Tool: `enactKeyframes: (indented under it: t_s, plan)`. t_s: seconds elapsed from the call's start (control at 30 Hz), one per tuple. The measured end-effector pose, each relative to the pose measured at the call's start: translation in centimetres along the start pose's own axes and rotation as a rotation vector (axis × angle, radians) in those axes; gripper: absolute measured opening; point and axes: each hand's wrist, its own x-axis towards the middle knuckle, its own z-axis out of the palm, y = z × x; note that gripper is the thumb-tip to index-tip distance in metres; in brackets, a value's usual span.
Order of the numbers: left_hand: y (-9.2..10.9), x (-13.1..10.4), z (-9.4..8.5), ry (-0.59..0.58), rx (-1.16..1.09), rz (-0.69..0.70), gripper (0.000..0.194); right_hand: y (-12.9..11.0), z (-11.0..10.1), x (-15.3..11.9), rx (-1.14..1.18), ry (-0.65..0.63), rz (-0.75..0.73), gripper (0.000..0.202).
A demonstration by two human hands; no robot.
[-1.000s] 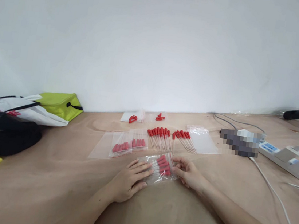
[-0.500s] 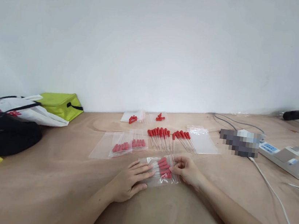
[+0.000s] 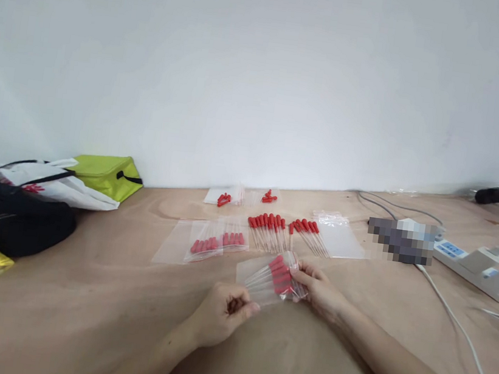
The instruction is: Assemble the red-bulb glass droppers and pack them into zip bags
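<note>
A clear zip bag (image 3: 257, 300) holds several red-bulbed droppers (image 3: 281, 275), bulbs toward the zip end at the right. My right hand (image 3: 319, 289) pinches that end between thumb and fingers. At the lower left edge of the bag, my left hand (image 3: 220, 313) is closed, fingers curled and thumb pointing right. Whether it grips the plastic is hidden. Just beyond lie loose droppers with red bulbs (image 3: 267, 221), with another group (image 3: 305, 226) to the right. Filled zip bags (image 3: 171, 244) overlap at the left.
Bags with small red bulbs (image 3: 224, 198) lie near the wall. Empty zip bags (image 3: 342, 239) sit right of the droppers. Farther right are a power strip (image 3: 473, 265) and a white cable (image 3: 456, 324). A green bag (image 3: 104, 174) and black cloth item (image 3: 37, 226) stand left.
My left hand has gone from lying flat on the bag to curled at its lower edge. The bag's zip end, in my right hand, looks slightly raised and bent.
</note>
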Motion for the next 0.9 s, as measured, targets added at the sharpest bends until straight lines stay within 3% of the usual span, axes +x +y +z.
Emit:
enactKeyframes:
  t_s: [0.07,0.13,0.2,0.3,0.4,0.5,0.57,0.7,0.8,0.9]
  plan:
    - [0.4,-0.5,0.8,-0.133,-0.196,-0.152,0.028,0.0,0.3,-0.2,0.114,0.001,-0.018,0.033]
    - [0.7,-0.4,1.7,-0.117,-0.472,-0.284,0.029,0.1,0.8,-0.5,0.201,-0.039,-0.043,0.032]
    - [0.9,0.4,2.5,-0.011,-0.750,-0.332,0.035,0.3,1.4,-0.7,0.240,-0.107,-0.057,0.033]
    - [0.9,1.9,3.5,0.209,-1.019,-0.340,0.017,0.8,2.2,-1.1,0.198,-0.201,-0.052,0.036]
    - [0.8,2.8,4.1,0.438,-1.104,-0.373,0.012,1.1,2.4,-1.5,0.092,-0.318,-0.045,0.035]
    - [0.9,2.8,4.0,0.497,-1.048,-0.348,0.017,0.8,1.7,-1.7,-0.048,-0.475,0.022,0.032]
    - [1.3,3.1,2.8,0.464,-0.921,-0.316,0.016,0.4,0.9,-1.7,-0.085,-0.486,0.066,0.032]
    - [1.3,6.5,-1.9,0.348,-0.495,-0.385,0.005,0.0,-0.3,-1.2,0.004,-0.291,0.083,0.029]
    - [0.2,10.4,-5.2,0.362,-0.401,-0.418,0.013,0.1,-0.6,-0.9,0.056,-0.238,0.094,0.029]
    - [-1.5,13.4,-6.6,0.406,-0.313,-0.432,0.028,0.2,-0.6,-0.8,0.051,-0.246,0.101,0.029]
